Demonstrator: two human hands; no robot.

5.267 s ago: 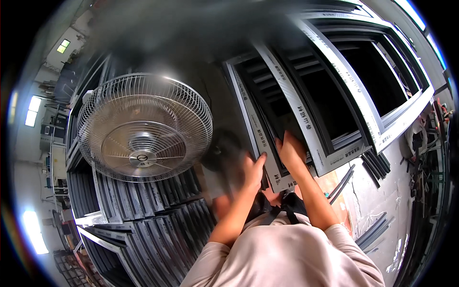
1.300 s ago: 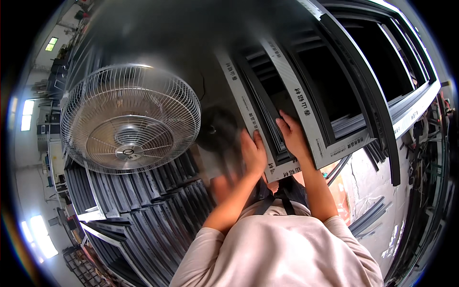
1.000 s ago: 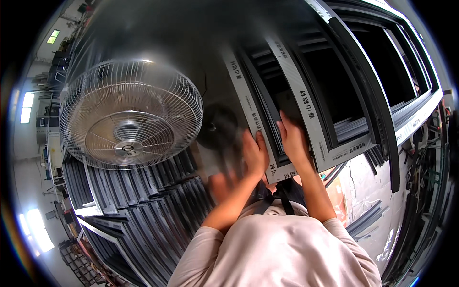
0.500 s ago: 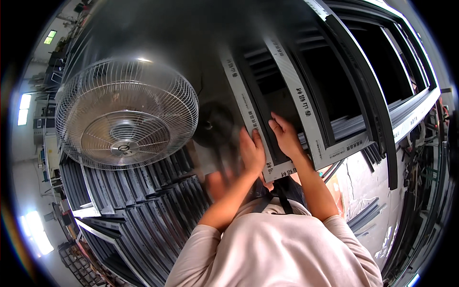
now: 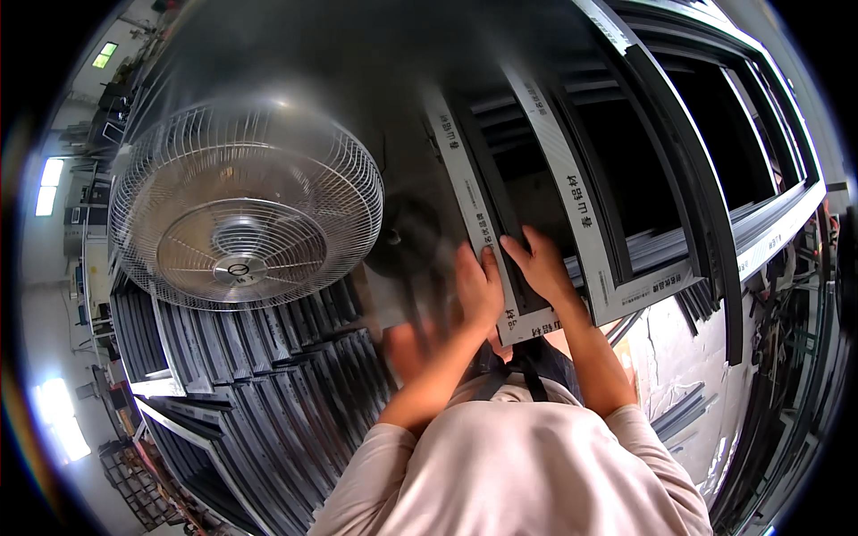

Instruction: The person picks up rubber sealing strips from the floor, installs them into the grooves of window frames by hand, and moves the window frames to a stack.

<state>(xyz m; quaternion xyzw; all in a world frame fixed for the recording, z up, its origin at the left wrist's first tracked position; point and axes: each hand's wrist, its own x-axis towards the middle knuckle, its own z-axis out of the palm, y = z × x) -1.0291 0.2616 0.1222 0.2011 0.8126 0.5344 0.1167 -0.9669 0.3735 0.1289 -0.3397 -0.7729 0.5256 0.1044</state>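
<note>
A dark window frame with pale printed film on its face [image 5: 460,174] stands in front of me, its lower corner near my waist. My left hand [image 5: 480,288] is closed on the outer edge of its side rail, thumb on the film side. From the other side, my right hand [image 5: 542,268] grips the inner edge of the same rail, thumb toward the left hand; some fingertips are hidden behind the rail. To the right stands another film-faced dark frame [image 5: 576,196], close to my right forearm.
A large wire-caged fan [image 5: 246,214] fills the left side. Below it lie stacked dark frame pieces [image 5: 286,420]. More dark frames [image 5: 778,223] lean at the right, with a long black bar [image 5: 731,313] hanging down. Loose grey profiles [image 5: 684,411] lie on the pale floor.
Both hands stay on the same rail; the right hand sits slightly lower, its thumb closer to the left hand. The view has shifted slightly, so the fan and frames appear a little further right.
</note>
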